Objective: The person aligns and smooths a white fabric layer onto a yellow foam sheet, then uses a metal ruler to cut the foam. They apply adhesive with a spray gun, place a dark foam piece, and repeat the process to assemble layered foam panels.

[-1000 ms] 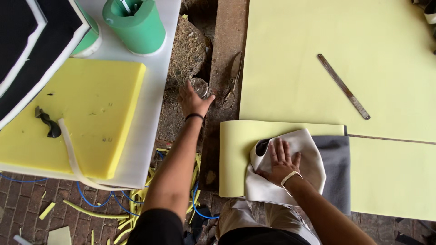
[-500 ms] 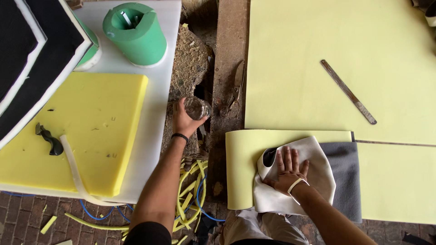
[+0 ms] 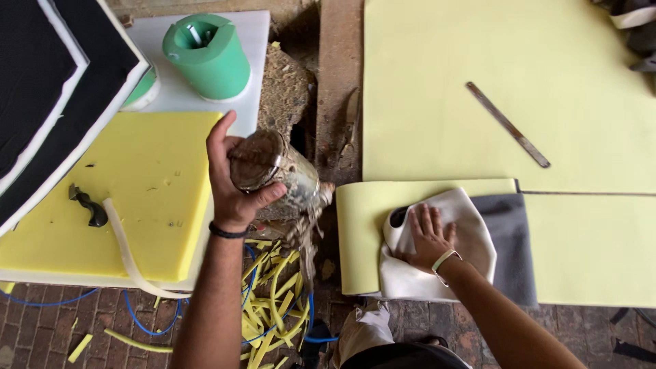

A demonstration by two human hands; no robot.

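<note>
Left grip closed round grimy jar, long axis tilted toward white cloth lying to its right, pressed under flat open right hand.

There is one view only, from the camera on my head. It looks almost straight down, so I see the tops of things and my own forearms coming in from the bottom edge. It sits close enough that my left hand and right hand fill the middle of the frame. The bottom edge takes in the brick floor and my knees. The top edge cuts through the green tub and the big foam sheet. The left reaches the black pads; the right runs off the foam. With no second view, nothing is shared.
</note>
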